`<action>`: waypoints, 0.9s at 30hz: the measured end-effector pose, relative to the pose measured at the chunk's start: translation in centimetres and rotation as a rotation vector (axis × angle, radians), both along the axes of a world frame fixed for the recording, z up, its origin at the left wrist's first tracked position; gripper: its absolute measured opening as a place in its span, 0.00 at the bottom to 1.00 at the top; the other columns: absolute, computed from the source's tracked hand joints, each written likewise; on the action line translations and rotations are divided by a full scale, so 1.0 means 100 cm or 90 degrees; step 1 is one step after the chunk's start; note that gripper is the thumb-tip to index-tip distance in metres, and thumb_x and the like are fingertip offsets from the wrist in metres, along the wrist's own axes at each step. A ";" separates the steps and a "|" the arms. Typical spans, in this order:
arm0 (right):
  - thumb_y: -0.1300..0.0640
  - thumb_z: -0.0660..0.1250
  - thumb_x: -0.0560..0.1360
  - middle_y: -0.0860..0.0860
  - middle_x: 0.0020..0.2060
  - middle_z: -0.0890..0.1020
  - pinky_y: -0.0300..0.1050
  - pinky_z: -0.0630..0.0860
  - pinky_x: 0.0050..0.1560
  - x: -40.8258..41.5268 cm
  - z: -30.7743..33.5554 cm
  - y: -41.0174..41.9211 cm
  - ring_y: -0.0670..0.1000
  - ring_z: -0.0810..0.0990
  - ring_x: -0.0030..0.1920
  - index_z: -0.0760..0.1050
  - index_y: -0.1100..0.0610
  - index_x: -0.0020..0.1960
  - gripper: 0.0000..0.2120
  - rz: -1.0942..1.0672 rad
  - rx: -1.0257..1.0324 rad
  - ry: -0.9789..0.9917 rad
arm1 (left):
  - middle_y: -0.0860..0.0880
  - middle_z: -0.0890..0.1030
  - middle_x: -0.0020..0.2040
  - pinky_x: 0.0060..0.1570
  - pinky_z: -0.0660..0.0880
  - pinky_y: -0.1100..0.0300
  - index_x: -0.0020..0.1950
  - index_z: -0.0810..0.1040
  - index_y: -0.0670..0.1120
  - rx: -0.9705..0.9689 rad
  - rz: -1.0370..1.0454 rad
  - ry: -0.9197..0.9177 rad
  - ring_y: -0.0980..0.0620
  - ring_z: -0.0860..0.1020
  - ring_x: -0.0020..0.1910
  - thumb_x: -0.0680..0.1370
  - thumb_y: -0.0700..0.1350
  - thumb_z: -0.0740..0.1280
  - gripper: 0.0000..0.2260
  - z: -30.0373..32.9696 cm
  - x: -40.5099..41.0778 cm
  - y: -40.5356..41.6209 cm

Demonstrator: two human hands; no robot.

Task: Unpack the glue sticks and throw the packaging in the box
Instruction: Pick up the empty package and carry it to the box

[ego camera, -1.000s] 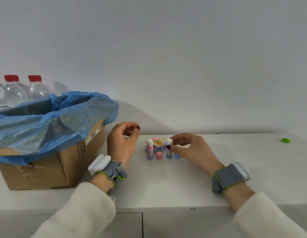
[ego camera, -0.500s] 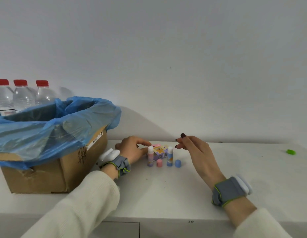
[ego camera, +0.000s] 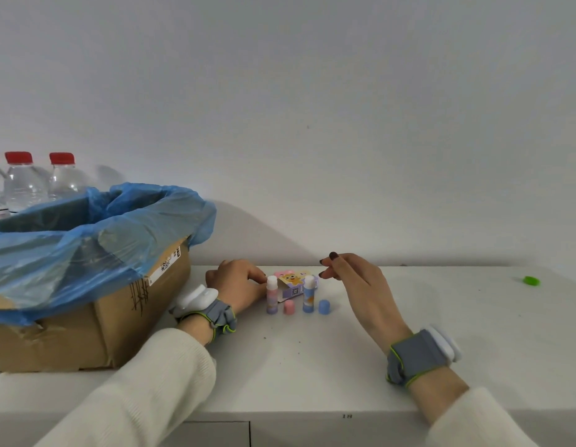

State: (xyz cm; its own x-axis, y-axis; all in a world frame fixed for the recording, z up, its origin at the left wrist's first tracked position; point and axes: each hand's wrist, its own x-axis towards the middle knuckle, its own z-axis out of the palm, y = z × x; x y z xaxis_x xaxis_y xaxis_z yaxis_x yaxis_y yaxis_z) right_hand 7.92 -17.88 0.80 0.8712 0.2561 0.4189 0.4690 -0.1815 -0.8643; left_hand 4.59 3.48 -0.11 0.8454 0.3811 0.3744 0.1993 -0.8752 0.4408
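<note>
Now both glue sticks [ego camera: 272,295] are standing uncapped on the table [ego camera: 441,324], and the empty packaging [ego camera: 294,283] is lying just behind them, at 12 o'clock. Left hand [ego camera: 236,285] is reaching it, fingers touching, not yet closing. Right hand [ego camera: 357,285] is hovering loosely curled, holding nothing. Next, I judge, is pinching the packaging and carrying it to the box [ego camera: 96,317] at 9 o'clock.

Head cam, fwd-down, prob. close

"18" on table edge [ego camera: 347,416]
</note>
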 end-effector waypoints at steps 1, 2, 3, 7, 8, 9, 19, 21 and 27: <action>0.46 0.58 0.80 0.44 0.42 0.85 0.61 0.65 0.67 0.000 0.000 0.000 0.51 0.80 0.54 0.79 0.47 0.47 0.12 0.000 0.000 0.001 | 0.55 0.83 0.53 0.53 0.65 0.54 0.45 0.85 0.56 -0.001 0.003 -0.003 0.47 0.76 0.58 0.70 0.55 0.70 0.08 0.000 0.000 0.000; 0.46 0.58 0.79 0.44 0.42 0.85 0.61 0.65 0.67 0.000 0.000 0.000 0.51 0.80 0.54 0.80 0.47 0.47 0.12 0.000 0.000 0.001 | 0.55 0.83 0.53 0.53 0.65 0.54 0.45 0.85 0.56 -0.001 0.006 -0.005 0.46 0.76 0.58 0.70 0.54 0.70 0.08 0.001 0.000 -0.001; 0.46 0.58 0.79 0.44 0.42 0.85 0.61 0.65 0.67 -0.001 0.000 0.000 0.51 0.80 0.54 0.80 0.47 0.48 0.12 0.001 0.002 0.000 | 0.54 0.83 0.53 0.53 0.65 0.54 0.44 0.85 0.56 -0.003 0.010 -0.006 0.46 0.76 0.58 0.70 0.54 0.70 0.07 0.001 0.000 -0.001; 0.45 0.58 0.77 0.44 0.41 0.86 0.62 0.65 0.67 -0.001 0.000 0.001 0.52 0.80 0.53 0.80 0.47 0.48 0.13 0.003 0.006 -0.004 | 0.53 0.82 0.53 0.48 0.62 0.56 0.39 0.82 0.59 -0.022 0.015 -0.012 0.46 0.77 0.55 0.68 0.53 0.71 0.02 0.000 -0.001 -0.003; 0.45 0.58 0.77 0.44 0.41 0.86 0.62 0.65 0.67 -0.001 0.000 0.001 0.51 0.80 0.53 0.80 0.47 0.47 0.13 0.003 0.007 -0.004 | 0.53 0.82 0.53 0.47 0.61 0.56 0.41 0.82 0.60 -0.027 0.010 -0.011 0.46 0.77 0.54 0.68 0.53 0.71 0.03 0.000 -0.002 -0.003; 0.44 0.58 0.77 0.43 0.40 0.85 0.61 0.65 0.67 -0.001 0.000 0.001 0.51 0.80 0.53 0.80 0.46 0.46 0.13 0.002 0.008 -0.004 | 0.53 0.82 0.53 0.47 0.62 0.56 0.42 0.83 0.60 -0.026 0.002 -0.009 0.46 0.77 0.54 0.68 0.53 0.71 0.05 -0.001 -0.002 -0.004; 0.45 0.59 0.76 0.40 0.39 0.85 0.61 0.66 0.67 0.000 0.000 -0.001 0.49 0.80 0.53 0.80 0.45 0.45 0.11 0.005 0.011 -0.007 | 0.51 0.84 0.51 0.53 0.70 0.53 0.44 0.86 0.54 -0.020 0.023 -0.050 0.44 0.77 0.56 0.70 0.51 0.71 0.06 0.003 -0.002 -0.004; 0.46 0.59 0.76 0.40 0.39 0.86 0.61 0.66 0.67 -0.001 0.000 -0.001 0.49 0.80 0.53 0.80 0.45 0.46 0.11 0.007 0.011 -0.006 | 0.50 0.84 0.51 0.53 0.72 0.52 0.43 0.86 0.52 -0.039 0.036 -0.104 0.44 0.78 0.54 0.70 0.50 0.71 0.06 0.005 -0.003 -0.003; 0.54 0.61 0.76 0.39 0.40 0.85 0.59 0.67 0.66 -0.001 0.001 -0.001 0.43 0.80 0.50 0.79 0.45 0.47 0.09 -0.021 0.002 -0.015 | 0.47 0.85 0.48 0.46 0.76 0.54 0.42 0.87 0.47 -0.082 0.097 -0.283 0.44 0.81 0.48 0.69 0.45 0.73 0.05 0.013 -0.008 -0.002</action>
